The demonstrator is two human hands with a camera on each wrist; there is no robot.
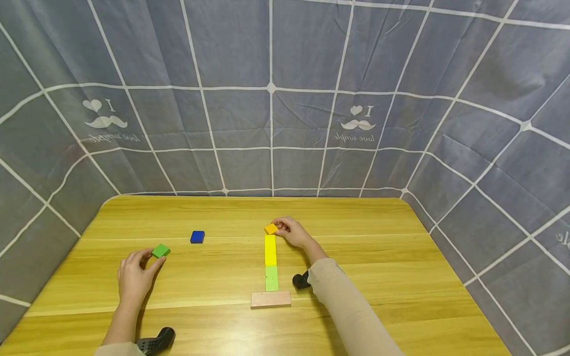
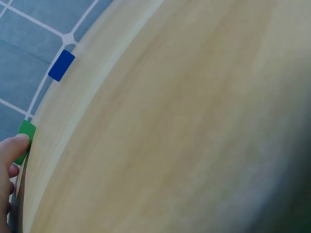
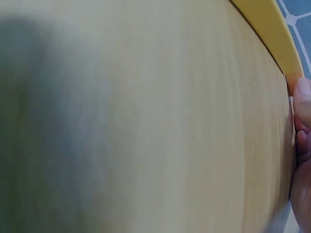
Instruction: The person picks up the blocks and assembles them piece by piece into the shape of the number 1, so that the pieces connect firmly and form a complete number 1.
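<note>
Holds the green block (image 2: pixel 28 128) in the left hand (image 2: pixel 5 167), pressing the thumb (image 2: pixel 14 145) against its face, with other fingers (image 2: pixel 13 170) curled just below. Has the blue block (image 2: pixel 61 65) above and right of the fingers, well apart from the green block. Has the table (image 2: pixel 160 121) stretching right of the fingers and the cloth (image 2: pixel 29 41), crossed by white lines, above them. Dark and blurred farthest right of them.

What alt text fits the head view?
A person's right hand holds an orange block beyond yellow, light-green and pink blocks lined up on a wooden table; the left hand holds a green block near a blue block.
</note>
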